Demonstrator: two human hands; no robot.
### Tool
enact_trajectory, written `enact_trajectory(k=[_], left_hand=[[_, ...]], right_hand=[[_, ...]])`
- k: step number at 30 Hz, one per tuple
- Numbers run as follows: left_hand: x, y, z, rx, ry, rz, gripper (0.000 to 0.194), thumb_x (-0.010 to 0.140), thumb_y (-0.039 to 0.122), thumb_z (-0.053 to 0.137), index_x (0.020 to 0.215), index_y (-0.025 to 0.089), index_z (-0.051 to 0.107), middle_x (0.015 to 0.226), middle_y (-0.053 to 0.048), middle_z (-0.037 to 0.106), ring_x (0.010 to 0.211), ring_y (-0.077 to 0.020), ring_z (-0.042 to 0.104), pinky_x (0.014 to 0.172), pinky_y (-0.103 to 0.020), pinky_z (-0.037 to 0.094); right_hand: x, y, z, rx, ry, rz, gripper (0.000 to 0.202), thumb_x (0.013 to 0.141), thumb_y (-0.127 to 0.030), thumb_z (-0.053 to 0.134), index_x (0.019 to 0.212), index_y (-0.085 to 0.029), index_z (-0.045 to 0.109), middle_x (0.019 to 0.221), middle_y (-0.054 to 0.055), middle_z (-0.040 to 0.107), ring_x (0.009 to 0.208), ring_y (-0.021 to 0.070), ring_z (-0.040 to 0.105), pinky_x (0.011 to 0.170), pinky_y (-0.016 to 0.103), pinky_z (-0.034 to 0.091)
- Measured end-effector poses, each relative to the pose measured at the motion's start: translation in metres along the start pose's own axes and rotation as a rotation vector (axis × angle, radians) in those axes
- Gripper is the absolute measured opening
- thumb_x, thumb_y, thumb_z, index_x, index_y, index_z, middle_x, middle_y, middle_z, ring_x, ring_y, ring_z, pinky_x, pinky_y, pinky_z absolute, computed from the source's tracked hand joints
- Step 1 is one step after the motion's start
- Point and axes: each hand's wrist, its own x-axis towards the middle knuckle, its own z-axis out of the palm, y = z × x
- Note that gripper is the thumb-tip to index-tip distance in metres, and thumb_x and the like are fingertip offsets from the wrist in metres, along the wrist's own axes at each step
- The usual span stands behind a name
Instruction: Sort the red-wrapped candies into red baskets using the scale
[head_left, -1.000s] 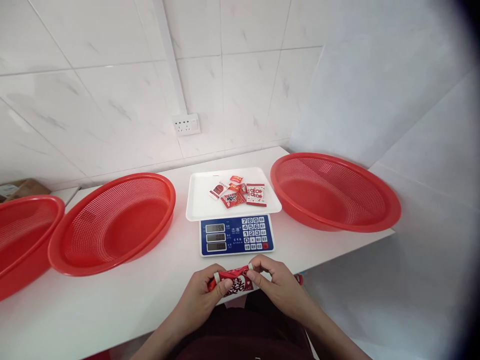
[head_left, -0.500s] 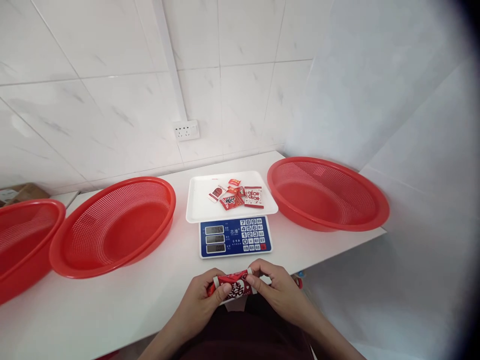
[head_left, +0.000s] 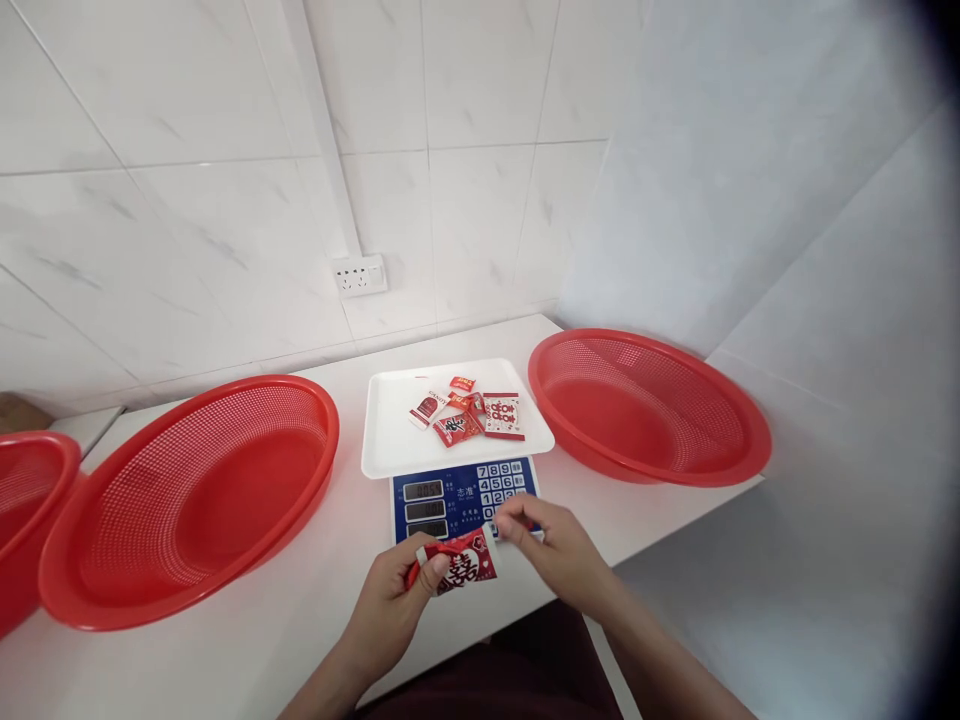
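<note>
Near the table's front edge, my left hand (head_left: 397, 590) pinches a red packet (head_left: 466, 566) with white characters by its left end. My right hand (head_left: 551, 545) is closed beside the packet's upper right corner; a bit of red shows at its fingers, too small to name. Beyond them is a blue scale (head_left: 465, 492) with number keys and small displays, its lower right part hidden by my right hand. The white tray (head_left: 390, 440) on the scale holds several small red and white packets (head_left: 457, 427).
A red perforated basket (head_left: 652, 410) stands right of the tray. To the left are a larger red basket (head_left: 225, 480) and part of another (head_left: 30, 490). A white socket (head_left: 361, 275) is on the tiled wall behind the white table (head_left: 300, 640).
My right hand has come off the packet's right end and moved slightly up and over the scale's edge. The packet now hangs from my left hand. The view has shifted a little.
</note>
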Motion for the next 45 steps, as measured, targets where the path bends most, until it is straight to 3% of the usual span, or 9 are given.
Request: enact_trajectory(k=[5,9,13,18,24,27,31,37,45], left_hand=[[0.003,-0.003,-0.012,-0.012,0.064,-0.034,0.036,0.080,0.052,0.048,0.072,0.019,0.059,0.063,0.000,0.052,0.059,-0.0138,0.042,0.056,-0.024,0.033],[-0.001,-0.006,-0.015,-0.013,0.121,-0.081,0.039,0.078,0.056,0.050,0.073,0.019,0.061,0.055,0.002,0.047,0.050,-0.0112,0.035,0.049,-0.023,0.029],[-0.007,-0.008,-0.016,-0.036,0.153,-0.118,0.041,0.075,0.059,0.051,0.073,0.019,0.061,0.054,0.003,0.044,0.048,-0.0097,0.030,0.046,-0.022,0.025],[-0.012,-0.004,-0.017,-0.051,0.171,-0.158,0.044,0.075,0.061,0.050,0.072,0.018,0.060,0.054,0.004,0.040,0.048,-0.0089,0.026,0.046,-0.021,0.022],[-0.009,-0.003,-0.015,-0.064,0.188,-0.137,0.042,0.077,0.057,0.050,0.073,0.017,0.060,0.055,0.004,0.040,0.050,-0.0089,0.027,0.048,-0.021,0.023],[-0.006,-0.006,-0.014,-0.073,0.142,-0.128,0.042,0.077,0.057,0.050,0.076,0.017,0.061,0.057,0.003,0.043,0.051,-0.0094,0.029,0.049,-0.021,0.026],[-0.003,-0.006,-0.013,-0.080,0.103,-0.122,0.041,0.078,0.057,0.049,0.075,0.017,0.060,0.059,0.003,0.047,0.055,-0.0104,0.033,0.052,-0.021,0.029],[-0.002,-0.007,-0.012,-0.072,0.069,-0.111,0.042,0.078,0.057,0.049,0.075,0.017,0.059,0.062,0.001,0.049,0.059,-0.0117,0.038,0.054,-0.022,0.031],[-0.002,-0.008,-0.012,-0.038,0.090,-0.149,0.043,0.079,0.058,0.047,0.077,0.017,0.059,0.059,0.002,0.047,0.052,-0.0097,0.031,0.048,-0.021,0.026]], right_hand=[[0.068,0.007,-0.021,-0.361,0.156,-0.175,0.022,0.089,-0.028,0.045,0.100,-0.019,0.062,0.104,0.007,0.065,0.101,0.0217,0.054,0.088,0.035,0.041],[0.124,0.008,-0.023,-0.618,0.094,-0.180,0.032,0.088,-0.016,0.039,0.110,-0.017,0.062,0.111,0.009,0.064,0.107,0.0256,0.049,0.089,0.040,0.038],[0.148,0.004,-0.013,-0.744,-0.026,-0.084,0.045,0.082,-0.006,0.041,0.124,-0.016,0.053,0.113,0.013,0.063,0.111,0.0293,0.047,0.088,0.043,0.035],[0.147,0.005,-0.014,-0.679,-0.046,-0.064,0.053,0.081,-0.004,0.040,0.130,-0.021,0.048,0.109,0.008,0.065,0.113,0.0233,0.047,0.089,0.036,0.034],[0.142,0.014,-0.027,-0.804,-0.077,0.001,0.051,0.078,-0.007,0.046,0.127,-0.020,0.052,0.121,0.012,0.058,0.120,0.0255,0.043,0.095,0.040,0.031],[0.134,0.014,-0.025,-0.761,-0.045,-0.071,0.044,0.084,-0.010,0.041,0.124,-0.022,0.056,0.118,0.009,0.061,0.121,0.0238,0.043,0.097,0.039,0.031],[0.117,0.013,-0.015,-0.673,-0.124,-0.254,0.042,0.086,-0.010,0.039,0.118,-0.025,0.060,0.121,0.002,0.061,0.123,0.0245,0.041,0.100,0.043,0.030],[0.097,0.014,-0.015,-0.613,-0.156,-0.266,0.047,0.079,0.000,0.040,0.112,-0.022,0.064,0.121,0.002,0.062,0.127,0.0268,0.037,0.102,0.049,0.029],[0.086,0.030,-0.046,-0.763,0.058,-0.153,0.042,0.084,-0.006,0.038,0.117,-0.019,0.062,0.121,0.007,0.061,0.121,0.0256,0.045,0.102,0.044,0.033]])
